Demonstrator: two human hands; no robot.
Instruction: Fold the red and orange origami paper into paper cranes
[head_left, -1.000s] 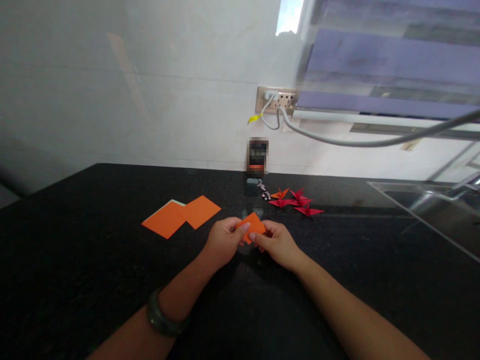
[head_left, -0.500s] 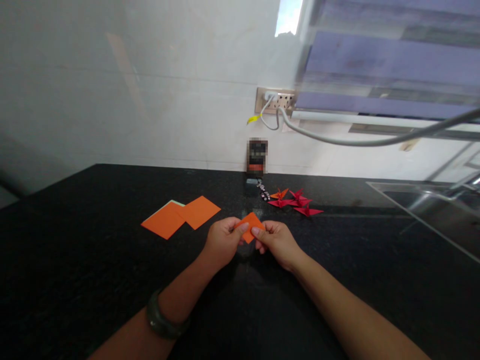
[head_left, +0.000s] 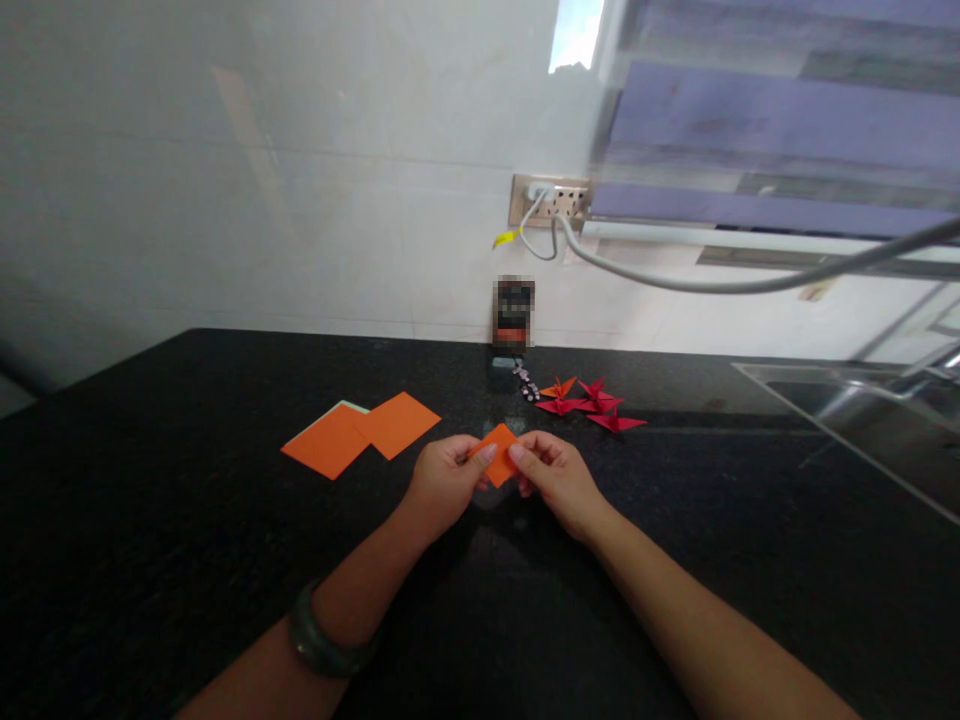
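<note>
A small folded orange paper (head_left: 498,451) is pinched between both hands just above the black counter (head_left: 150,480). My left hand (head_left: 446,483) grips its left side with thumb on top. My right hand (head_left: 555,478) grips its right side, fingers curled under. Flat orange paper squares (head_left: 360,432) lie to the left of my hands. Several folded red and orange paper cranes (head_left: 589,405) sit behind my right hand.
A small dark object (head_left: 514,315) stands against the white wall, below a socket plate (head_left: 551,200) with a white cable (head_left: 712,282) running right. A steel sink (head_left: 870,420) is at the right. A dark band circles my left wrist (head_left: 324,645).
The orange paper has been drawn in a little between my fingers; my right thumb has shifted left onto it. Hands otherwise stay in place.
</note>
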